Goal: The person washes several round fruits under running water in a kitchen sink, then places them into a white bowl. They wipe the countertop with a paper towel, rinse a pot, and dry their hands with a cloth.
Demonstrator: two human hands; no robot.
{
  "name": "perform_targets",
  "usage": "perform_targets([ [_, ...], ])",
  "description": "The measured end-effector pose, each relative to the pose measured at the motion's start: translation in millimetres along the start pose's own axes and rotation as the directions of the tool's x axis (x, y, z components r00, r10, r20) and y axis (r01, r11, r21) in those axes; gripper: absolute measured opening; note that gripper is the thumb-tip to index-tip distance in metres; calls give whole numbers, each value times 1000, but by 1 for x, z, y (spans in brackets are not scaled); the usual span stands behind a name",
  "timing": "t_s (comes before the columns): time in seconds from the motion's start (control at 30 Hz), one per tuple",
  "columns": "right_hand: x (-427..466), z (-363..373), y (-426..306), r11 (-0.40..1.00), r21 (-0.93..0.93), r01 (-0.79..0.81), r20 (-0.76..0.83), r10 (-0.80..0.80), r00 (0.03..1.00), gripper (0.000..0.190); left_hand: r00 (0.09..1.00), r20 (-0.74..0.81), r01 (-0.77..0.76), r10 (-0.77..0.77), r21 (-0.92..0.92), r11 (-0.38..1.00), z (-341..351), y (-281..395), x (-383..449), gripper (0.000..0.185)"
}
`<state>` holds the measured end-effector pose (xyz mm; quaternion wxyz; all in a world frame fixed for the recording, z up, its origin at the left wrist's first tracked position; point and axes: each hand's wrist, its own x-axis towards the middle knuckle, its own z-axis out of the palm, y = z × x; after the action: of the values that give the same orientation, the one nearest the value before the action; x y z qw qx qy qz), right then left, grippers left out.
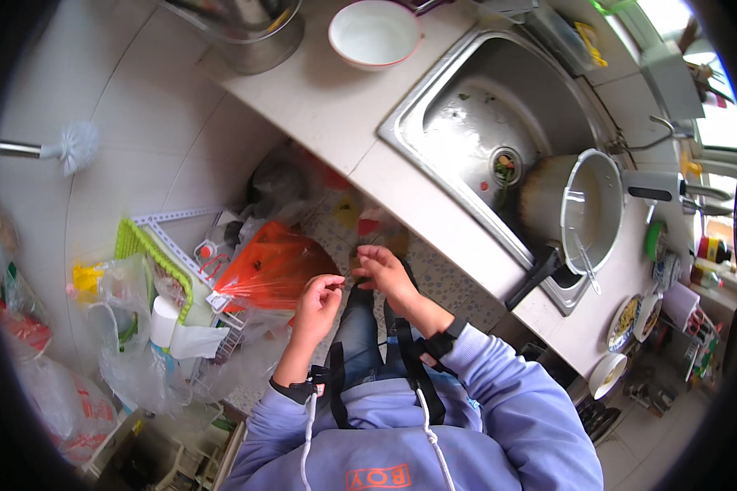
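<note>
My left hand (320, 305) is raised in front of my body, its fingers loosely curled, with nothing visible in it. Close beside it, my right hand (386, 274) hangs in the air with bent, slightly parted fingers and shows no object either. A gap separates the two hands. Nearest to my left hand is an orange-red plastic bag (282, 264), bulging and partly see-through. Beyond my right hand runs the front edge of a pale tiled countertop (368, 162). Patterned floor tiles (448, 279) lie below the hands.
A steel sink (467, 116) holds food scraps around its drain. A pot (543, 196) with a black handle (533, 276) tilts over its edge. A white bowl (374, 34) stands on the counter. At left are a shelf rack with a green basket (153, 258), a paper roll (164, 319) and clear plastic bags (141, 374).
</note>
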<state>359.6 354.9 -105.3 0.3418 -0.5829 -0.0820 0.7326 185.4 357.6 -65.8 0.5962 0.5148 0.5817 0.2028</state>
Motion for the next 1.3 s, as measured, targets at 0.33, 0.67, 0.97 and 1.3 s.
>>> perform_targets([
  [0.33, -103, -47, -81, 964, -106, 244, -44, -249, 967, 27, 989, 107, -106, 103, 18, 994, 21, 55, 30, 19],
  [0.67, -144, -86, -86, 908, -110, 404, -211, -419, 883, 26, 962, 232, -158, 142, 52, 986, 32, 97, 41, 22],
  [0.97, -112, -94, -141, 700, -509, 501, -263, -681, 684, 43, 955, 235, -188, 180, 12, 982, 43, 115, 35, 22],
  [1.3, -175, -135, -92, 776, -539, 328, -452, -595, 665, 26, 940, 325, -107, 107, -20, 994, 46, 121, 31, 22],
])
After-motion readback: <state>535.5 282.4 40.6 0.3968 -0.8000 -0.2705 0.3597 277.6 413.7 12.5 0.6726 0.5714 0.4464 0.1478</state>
